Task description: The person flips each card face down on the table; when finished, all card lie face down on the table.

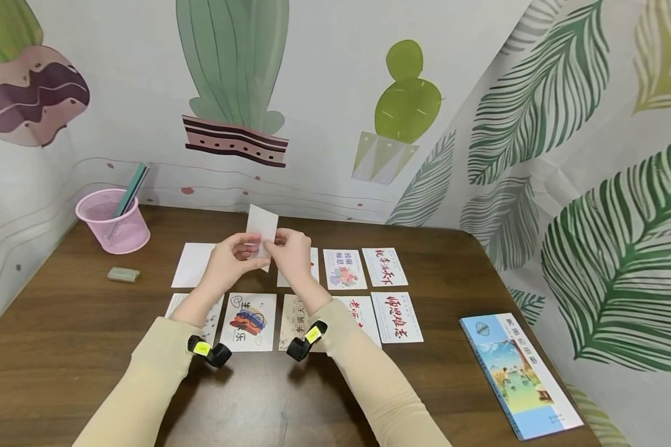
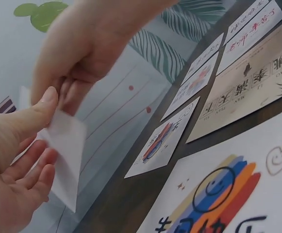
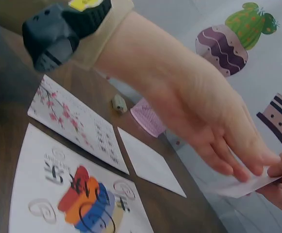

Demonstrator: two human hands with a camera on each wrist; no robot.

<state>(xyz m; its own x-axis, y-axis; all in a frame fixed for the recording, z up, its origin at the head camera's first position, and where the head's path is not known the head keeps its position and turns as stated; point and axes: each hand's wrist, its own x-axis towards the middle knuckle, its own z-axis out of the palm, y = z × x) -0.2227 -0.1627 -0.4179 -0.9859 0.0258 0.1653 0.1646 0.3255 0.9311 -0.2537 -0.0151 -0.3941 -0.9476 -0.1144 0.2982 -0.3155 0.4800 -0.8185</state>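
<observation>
Raised above the table, a small white card (image 1: pixel 261 223) stands upright between the two hands. My right hand (image 1: pixel 292 254) pinches its right edge between thumb and fingers; the right wrist view also shows this pinch. At the card's left side, my left hand (image 1: pixel 229 261) has loosely bent fingers (image 2: pixel 31 167) and a stretched thumb close against it. Below lie two rows of cards, among them a rainbow-striped smiley card (image 1: pixel 250 323), a beige card (image 1: pixel 292 310), a plain white card (image 1: pixel 189 267) and a flower card (image 1: pixel 345 273). My forearms cover parts of several cards.
A pink mesh pen cup (image 1: pixel 114 233) with pens stands at the back left, an eraser-like block (image 1: pixel 123 274) before it. A blue-and-white book (image 1: pixel 520 375) lies on the right. Patterned cloth (image 1: pixel 324 93) hangs behind the brown table (image 1: pixel 246 410).
</observation>
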